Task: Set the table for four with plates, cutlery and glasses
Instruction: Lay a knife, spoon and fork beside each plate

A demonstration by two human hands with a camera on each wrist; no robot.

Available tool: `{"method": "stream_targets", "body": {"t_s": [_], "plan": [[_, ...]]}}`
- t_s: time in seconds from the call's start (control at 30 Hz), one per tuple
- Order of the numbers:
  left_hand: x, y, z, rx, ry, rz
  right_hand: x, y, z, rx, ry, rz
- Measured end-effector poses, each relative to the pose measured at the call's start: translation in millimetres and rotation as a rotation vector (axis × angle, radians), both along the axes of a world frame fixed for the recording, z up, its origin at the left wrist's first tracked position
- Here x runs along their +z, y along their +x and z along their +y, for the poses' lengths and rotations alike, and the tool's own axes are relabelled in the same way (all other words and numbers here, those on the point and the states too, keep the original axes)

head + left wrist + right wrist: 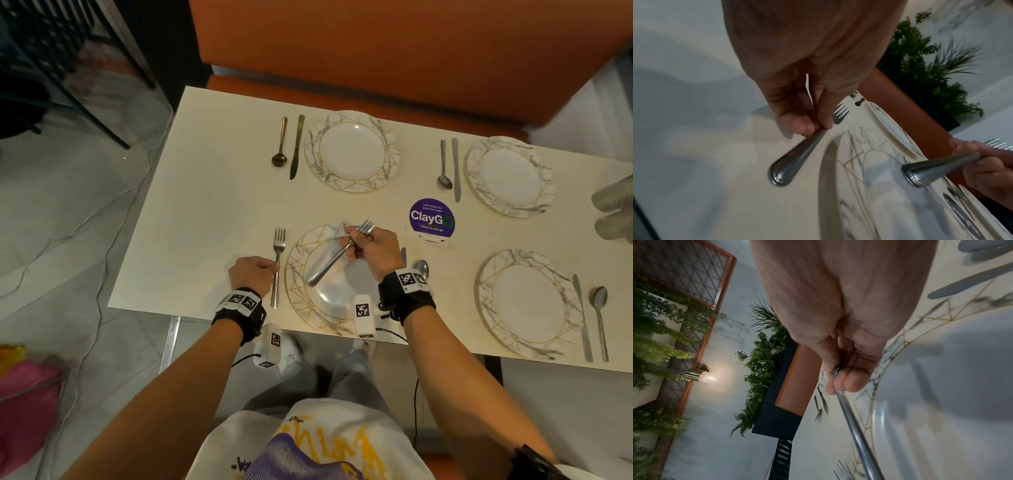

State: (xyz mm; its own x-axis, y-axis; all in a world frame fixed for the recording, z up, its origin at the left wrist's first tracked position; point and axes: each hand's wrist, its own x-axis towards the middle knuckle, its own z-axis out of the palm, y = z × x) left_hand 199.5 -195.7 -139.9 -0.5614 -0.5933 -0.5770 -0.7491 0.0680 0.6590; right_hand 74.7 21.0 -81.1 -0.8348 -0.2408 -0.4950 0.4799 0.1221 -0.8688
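Note:
Four marble-patterned plates stand on the cream table point(212, 212). A fork point(278, 267) lies just left of the near-left plate point(301, 294); my left hand point(274, 270) pinches its handle point(797, 155) between thumb and fingertip point(807, 123). My right hand point(352, 246) hovers over that plate and grips a bundle of forks point(337, 257), tines pointing away and handles point(931, 170) slanting down to the left. Their shafts point(859, 434) run out below the curled fingers point(849, 382). A spoon point(421, 269) and a knife tip point(404, 255) show behind my right wrist.
The far-left plate point(352, 150), far-right plate point(510, 176) and near-right plate point(527, 305) each have a spoon and knife beside them. A purple ClayGo sticker point(432, 219) sits mid-table. Glasses point(613, 212) stand at the right edge. An orange bench point(376, 51) runs along the far side.

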Motion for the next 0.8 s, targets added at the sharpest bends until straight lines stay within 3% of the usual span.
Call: {"method": "stream_targets", "body": {"t_s": [0.63, 0.8], "plan": [[-0.9, 11.6, 3.0, -0.051, -0.068, 0.002, -10.3, 5.3, 13.1, 0.002, 0.028, -0.014], [10.6, 7.6, 1.6, -0.022, -0.177, 0.058, -9.6, 4.9, 15.1, 0.005, 0.027, -0.001]]}}
